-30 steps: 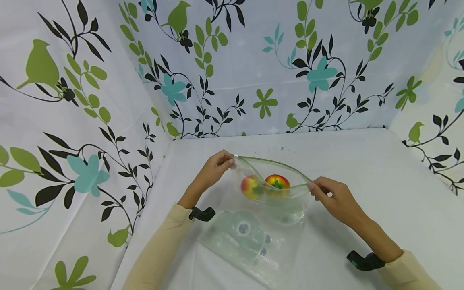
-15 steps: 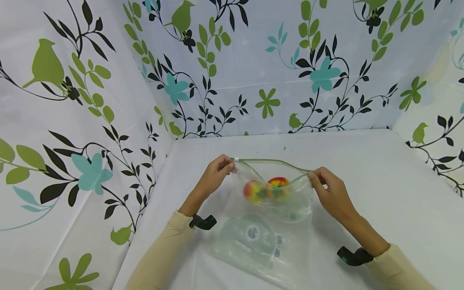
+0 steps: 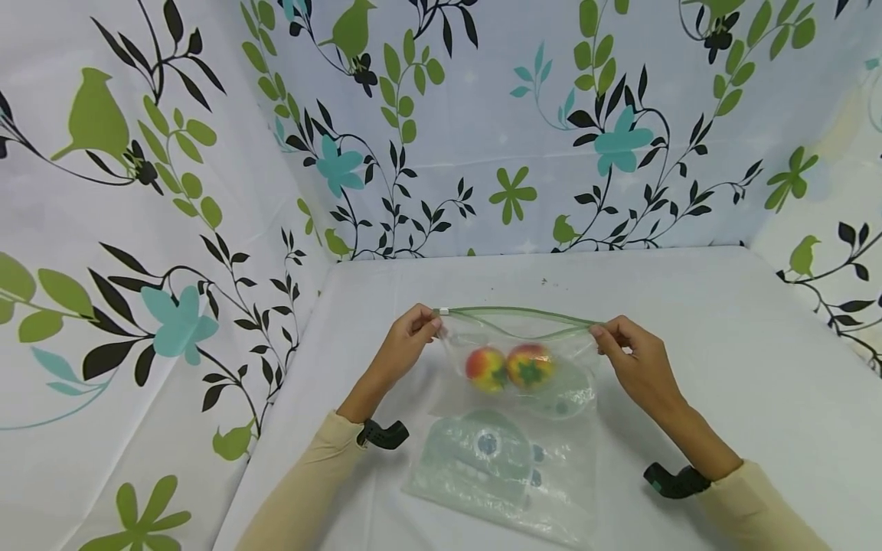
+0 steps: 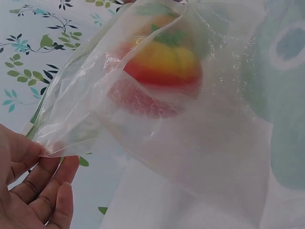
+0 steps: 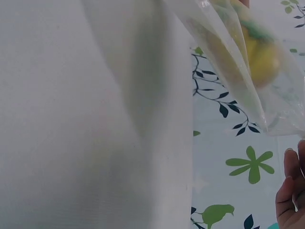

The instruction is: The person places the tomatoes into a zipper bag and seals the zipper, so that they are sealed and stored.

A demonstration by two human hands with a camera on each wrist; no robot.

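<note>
A translucent zip bag (image 3: 475, 486) with a pale green print is stretched between both hands, its green zip strip (image 3: 524, 310) at the top. My left hand (image 3: 408, 337) pinches the upper left corner, right at the small white slider (image 3: 444, 311). At the opposite top corner, my right hand (image 3: 637, 356) pinches the bag's edge between thumb and finger. Inside, two tomato-like fruits, red and yellow with green leafy tops, sit side by side: a left one (image 3: 486, 369) and a right one (image 3: 530, 366). The mouth's near edge sags slightly below the far edge.
The bag is over a table covered with white cloth (image 3: 723, 306). Behind and to the left hangs a curtain (image 3: 427, 153) patterned with leaves, birds and flowers. A dark wrist camera is strapped on each forearm.
The mouth's sagging near edge has risen toward the far edge, narrowing the gap. Both fruits now show through the plastic below it. The left hand has lowered slightly; the right hand has risen.
</note>
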